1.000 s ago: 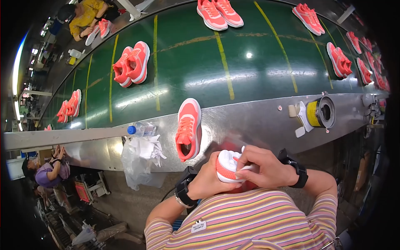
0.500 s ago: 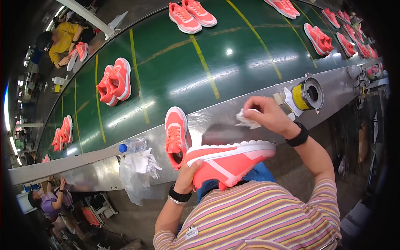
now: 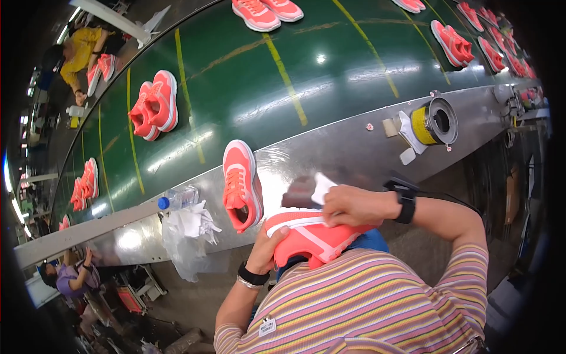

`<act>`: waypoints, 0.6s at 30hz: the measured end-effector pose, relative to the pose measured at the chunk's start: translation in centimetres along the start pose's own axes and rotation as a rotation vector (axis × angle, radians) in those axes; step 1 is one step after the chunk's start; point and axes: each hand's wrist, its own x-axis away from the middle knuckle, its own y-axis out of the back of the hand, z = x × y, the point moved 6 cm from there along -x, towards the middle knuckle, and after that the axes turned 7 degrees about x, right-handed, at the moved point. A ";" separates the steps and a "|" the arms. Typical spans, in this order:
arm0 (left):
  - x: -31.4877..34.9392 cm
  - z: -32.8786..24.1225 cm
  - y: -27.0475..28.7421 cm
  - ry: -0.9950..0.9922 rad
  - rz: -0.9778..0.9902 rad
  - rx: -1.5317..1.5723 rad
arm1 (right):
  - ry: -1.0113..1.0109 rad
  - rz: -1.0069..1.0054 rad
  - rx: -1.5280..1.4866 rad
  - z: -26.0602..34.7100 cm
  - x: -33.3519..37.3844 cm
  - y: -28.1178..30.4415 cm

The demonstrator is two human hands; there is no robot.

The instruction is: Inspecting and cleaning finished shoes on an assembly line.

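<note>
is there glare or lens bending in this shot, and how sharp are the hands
Head view: bright lamp glare on the glossy green conveyor belt and the steel ledge; fisheye bends the belt edge, corners go black; the left hand and right hand on the coral sneaker look reasonably sharp.

Coral-pink shoe (image 3: 312, 236), white cloth (image 3: 323, 187), green belt (image 3: 330, 76) with yellow, seemingly painted lines.
</note>
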 end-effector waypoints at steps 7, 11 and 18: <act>-1.2 -0.3 -1.7 0.059 0.071 0.013 | 0.044 -0.062 0.051 0.9 -1.5 -0.2; -1.5 0.6 -1.2 0.069 0.046 0.058 | 0.072 -0.112 0.021 0.9 -2.1 -0.1; -2.4 1.7 0.1 0.055 -0.041 0.307 | -0.376 -0.094 0.052 -6.7 5.2 8.5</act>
